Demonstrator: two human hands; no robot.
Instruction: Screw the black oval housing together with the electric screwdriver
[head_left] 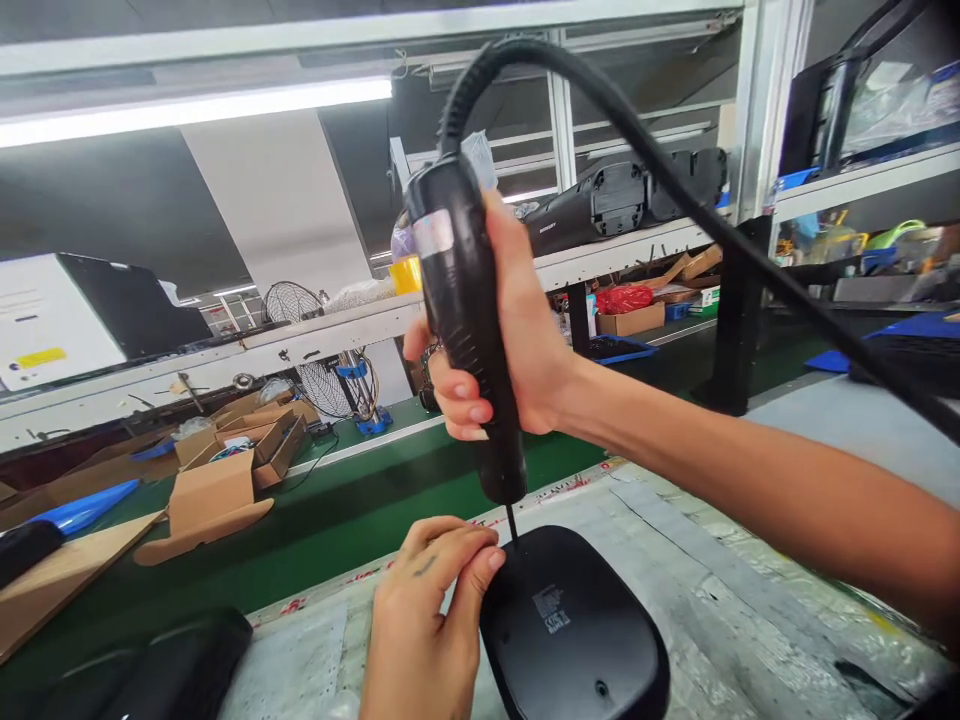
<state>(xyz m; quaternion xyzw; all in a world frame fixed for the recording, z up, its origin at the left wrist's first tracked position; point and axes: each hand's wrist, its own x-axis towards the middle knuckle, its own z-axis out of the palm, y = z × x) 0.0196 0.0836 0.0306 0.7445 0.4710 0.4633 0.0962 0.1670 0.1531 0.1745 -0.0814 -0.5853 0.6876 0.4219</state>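
My right hand (517, 320) is wrapped round a black electric screwdriver (469, 300), held upright with its thick cable arching from the top off to the right. Its thin bit (511, 524) points down and meets the upper left corner of a black rounded-square cover (577, 630) with a printed label and a screw hole near its lower edge. Beside the bit tip, my left hand (435, 610) has thumb and index finger pinched at that same corner. Whatever lies between those fingertips is hidden.
A dark shiny part (150, 670) lies at lower left. Beyond the worktop runs a green belt (330, 510) with an open cardboard box (217, 480) on it. A white shelf rail (315, 345) crosses behind, bearing black housings (615, 200) on the right.
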